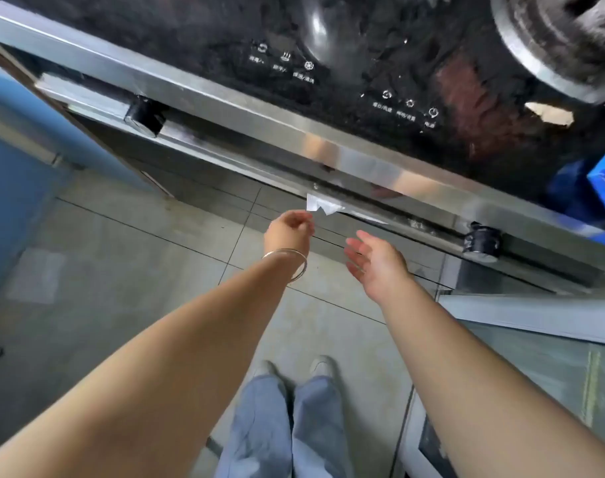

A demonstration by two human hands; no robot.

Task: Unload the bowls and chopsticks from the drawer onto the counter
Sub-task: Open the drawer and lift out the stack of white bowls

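No bowls or chopsticks show in this view. My left hand [289,232], with a silver bangle at the wrist, reaches forward with its fingers curled loosely and nothing in them, just below a torn white sticker [320,205] on the stove's front. My right hand [375,258] is beside it, palm turned inward, fingers spread and empty. Both hands hover in front of the grey drawer front [380,243] below the steel edge of the stove [225,105]. The drawer looks closed, and its inside is hidden.
Two black knobs [146,115] [482,241] stick out from the stove front. The black glass cooktop [363,56] carries touch controls and a steel pot [553,39] at the top right. A blue box [604,191] sits at the right. A glass-fronted cabinet [535,357] is lower right, tiled floor below.
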